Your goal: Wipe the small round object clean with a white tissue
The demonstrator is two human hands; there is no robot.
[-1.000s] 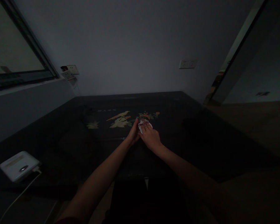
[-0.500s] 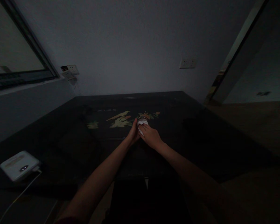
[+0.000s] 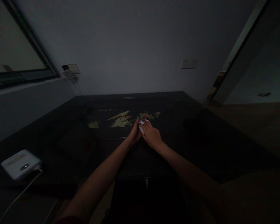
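Note:
In the head view my two hands meet over the middle of a dark table. My left hand [image 3: 134, 133] is closed around the left side of a small object with a round, shiny rim [image 3: 143, 118]; its kind is hard to make out in the dim light. A crumpled white tissue [image 3: 141, 128] is pressed against this object by my right hand [image 3: 151, 134]. The right fingers lie over the tissue and hide much of it and of the object.
The dark table [image 3: 102, 155] bears a bird-and-flower picture [image 3: 120, 119] beyond my hands. A white box-shaped device [image 3: 21, 164] with a white cable [image 3: 21, 194] sits at the left. Wall sockets [image 3: 189, 63] are behind, and a window [image 3: 16, 46] is at upper left.
The right fingers have shifted slightly over the tissue, and less white shows. Both hands and the round-rimmed object sit a touch further right in view.

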